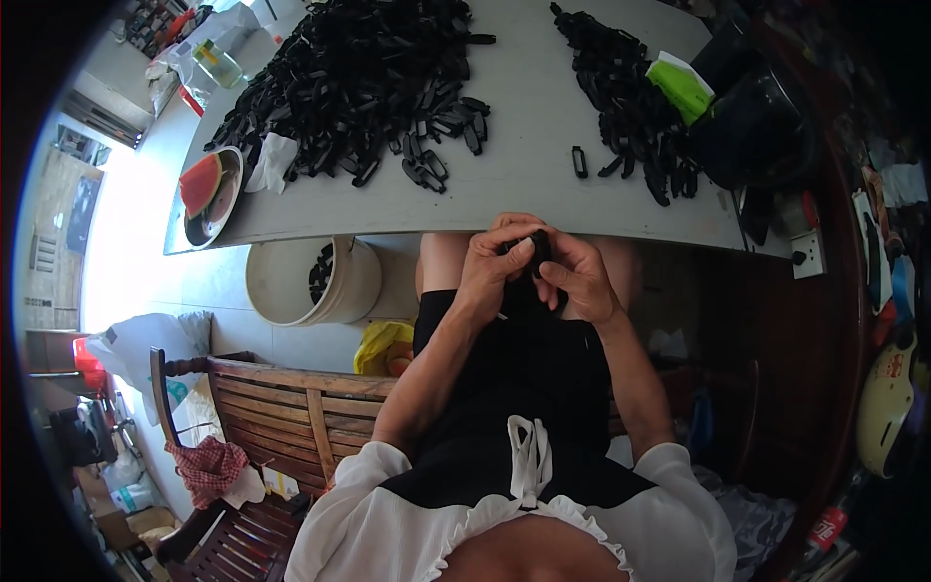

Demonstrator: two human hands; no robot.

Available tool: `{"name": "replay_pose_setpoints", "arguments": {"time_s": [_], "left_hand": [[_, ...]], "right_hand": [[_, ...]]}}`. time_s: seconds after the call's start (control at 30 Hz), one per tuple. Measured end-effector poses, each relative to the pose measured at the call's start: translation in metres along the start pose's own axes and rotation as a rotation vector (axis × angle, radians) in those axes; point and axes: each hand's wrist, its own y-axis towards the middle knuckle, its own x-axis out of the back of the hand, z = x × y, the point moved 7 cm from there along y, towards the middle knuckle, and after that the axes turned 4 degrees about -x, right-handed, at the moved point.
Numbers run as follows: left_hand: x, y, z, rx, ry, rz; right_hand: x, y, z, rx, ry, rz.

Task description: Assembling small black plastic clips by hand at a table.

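White ruffled blouse (388, 524) and black apron (529, 388) nearest the lens, forearms rising from the lower edge. Left hand (495, 267) and right hand (577, 276) joined over the lap, just below the table edge (465, 225), both closed on one small black plastic clip (539, 250). Left fingers curled over its top; right thumb and fingers pinching from the side. Clip mostly hidden by the fingers; exact shape not discernible.

Risks, as judged:
- Clip held over the lap and clear of the table; loss of pinch likely to drop it to the floor or under the wooden bench (291, 412).
- Fingertips crowded around a small part; possible pinching if a snap closure is involved.
- Loose clips (427, 170) near the table edge; easily swept off by a forearm.

Containers:
- White bucket (305, 281) under the table, left of the knees, holding a few black pieces.
- Dark plate (208, 199) at the left table corner, holding watermelon slices (202, 181), crumpled white tissue (272, 160) beside it.
- Clear bottle (218, 63) at the far left, yellowish liquid inside.

Farther out: large heap of black clips (349, 68) at centre, second heap (630, 107) at right, green packet (679, 87) beside it.
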Motion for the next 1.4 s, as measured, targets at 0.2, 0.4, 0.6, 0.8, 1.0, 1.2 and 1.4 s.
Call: {"name": "replay_pose_setpoints", "arguments": {"time_s": [0.2, 0.4, 0.6, 0.8, 1.0, 1.2, 1.4], "left_hand": [[0.011, 0.006, -0.007, 0.076, -0.057, -0.001], [0.031, 0.007, 0.0, 0.191, -0.323, -0.042], [0.016, 0.009, 0.006, 0.234, -0.421, 0.051], [0.027, 0.002, 0.0, 0.224, -0.307, -0.041], [0.029, 0.004, 0.001, 0.195, -0.129, -0.065], [0.019, 0.004, 0.001, 0.159, -0.051, -0.12], [0.016, -0.001, -0.005, 0.159, 0.024, -0.161]], "right_hand": [[0.03, -0.003, -0.023, -0.089, -0.679, -0.164], [0.018, 0.012, 0.039, -0.034, -1.259, -0.411], [0.07, 0.079, 0.076, 0.116, -1.742, -0.777], [0.043, 0.084, 0.069, 0.483, -1.827, -0.634], [0.012, 0.053, 0.044, 0.087, -0.677, -0.212], [-0.024, 0.032, 0.046, 0.3, -1.217, -0.222], [-0.033, 0.028, 0.037, 0.284, -1.488, -0.239]]}}
